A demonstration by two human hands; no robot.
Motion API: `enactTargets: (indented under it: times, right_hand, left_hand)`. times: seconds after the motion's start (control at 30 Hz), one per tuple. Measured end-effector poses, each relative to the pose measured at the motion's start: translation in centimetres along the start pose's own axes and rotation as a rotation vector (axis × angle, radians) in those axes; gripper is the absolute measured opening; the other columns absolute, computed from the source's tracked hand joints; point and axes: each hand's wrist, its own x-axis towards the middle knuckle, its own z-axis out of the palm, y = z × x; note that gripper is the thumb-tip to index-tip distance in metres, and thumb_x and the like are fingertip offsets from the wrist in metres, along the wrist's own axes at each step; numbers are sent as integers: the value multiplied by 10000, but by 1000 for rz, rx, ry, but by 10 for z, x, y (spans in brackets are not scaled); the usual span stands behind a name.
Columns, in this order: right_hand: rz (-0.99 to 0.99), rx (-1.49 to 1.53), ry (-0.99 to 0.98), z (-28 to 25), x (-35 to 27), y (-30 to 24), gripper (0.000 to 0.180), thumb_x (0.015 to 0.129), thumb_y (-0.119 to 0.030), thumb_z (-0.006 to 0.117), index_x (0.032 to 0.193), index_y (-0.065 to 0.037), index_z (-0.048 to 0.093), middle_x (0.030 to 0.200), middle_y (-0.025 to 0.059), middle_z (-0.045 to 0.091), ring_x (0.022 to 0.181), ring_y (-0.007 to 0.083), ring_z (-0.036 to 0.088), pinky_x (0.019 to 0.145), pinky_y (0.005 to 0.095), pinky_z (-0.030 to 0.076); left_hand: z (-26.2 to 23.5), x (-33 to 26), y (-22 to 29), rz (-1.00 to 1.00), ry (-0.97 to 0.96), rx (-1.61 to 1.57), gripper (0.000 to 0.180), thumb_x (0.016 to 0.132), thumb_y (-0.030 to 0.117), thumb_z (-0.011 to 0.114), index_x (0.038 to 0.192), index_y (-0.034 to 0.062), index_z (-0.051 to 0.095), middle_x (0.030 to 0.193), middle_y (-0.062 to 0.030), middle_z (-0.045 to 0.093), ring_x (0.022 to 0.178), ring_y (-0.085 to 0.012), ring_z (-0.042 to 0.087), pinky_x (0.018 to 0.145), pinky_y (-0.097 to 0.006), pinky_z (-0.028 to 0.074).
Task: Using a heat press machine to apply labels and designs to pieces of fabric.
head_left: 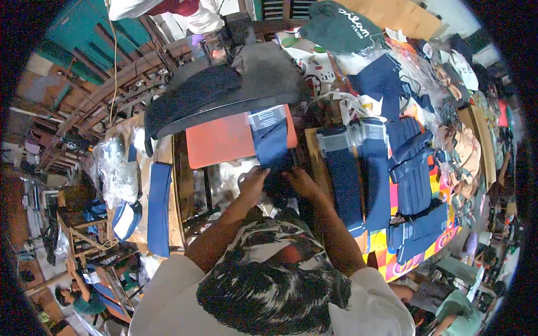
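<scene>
A strip of navy fabric [271, 144] runs from the orange-red pad [218, 141] toward my body. On its far end lies a clear film [263, 116] with pale print, close to the pad's far edge. My left hand [255, 183] is closed on the strip's left edge, just off the near side of the pad. At the opposite edge my right hand [301, 182] has its fingers bent round the fabric, their tips partly hidden. The strip's lower end falls in dark shadow between my hands. Above the pad's far side hangs a black, heavy plate-like machine head [241, 92].
To the right, stacks of navy strips [342, 182] and folded navy pieces [412, 168] cover a table with a bright patterned cloth [384, 242]. A wooden side table [177, 224] at left holds another navy strip [159, 207] and clear plastic [115, 168]. Other people sit at both lower sides.
</scene>
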Motion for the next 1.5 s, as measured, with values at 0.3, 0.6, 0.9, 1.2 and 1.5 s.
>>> enactTargets:
  times: [0.3,0.6,0.9,1.2,1.5]
  right_hand:
    - [-53,-99,52,10,-22,32,296,970,-246,608,907,43,599,786,183,611,723,233,534,678,423,441]
    - [-73,-99,136,9,14,-8,363,931,-306,671,1013,47,635,854,216,676,819,360,651,741,416,506]
    - [144,-129,90,1,-30,14,346,930,-294,657,1011,41,626,920,257,666,868,408,657,736,475,494]
    - [93,-135,144,20,-12,5,297,932,-251,644,1027,30,628,954,264,658,886,445,643,747,490,497]
    - [46,-115,188,34,-10,14,357,936,-271,653,1132,25,618,1012,278,664,953,455,639,797,462,514]
  left_hand:
    - [22,37,-5,-298,134,-741,445,969,308,619,1281,4,528,1090,-87,634,955,-212,576,869,-364,463]
    - [-10,66,23,-134,374,-745,98,945,117,669,957,47,602,871,-4,618,766,-88,533,711,-254,451]
    - [-6,73,49,-520,217,-690,179,947,171,678,840,61,586,693,18,555,528,-66,478,461,-240,384]
    - [-23,95,38,-152,399,-93,391,855,120,729,1175,-5,542,952,-126,643,821,-178,614,724,-319,498]
    - [11,24,-16,-308,274,-45,944,783,576,756,1397,-45,397,1328,-284,494,1244,-416,482,1056,-490,369]
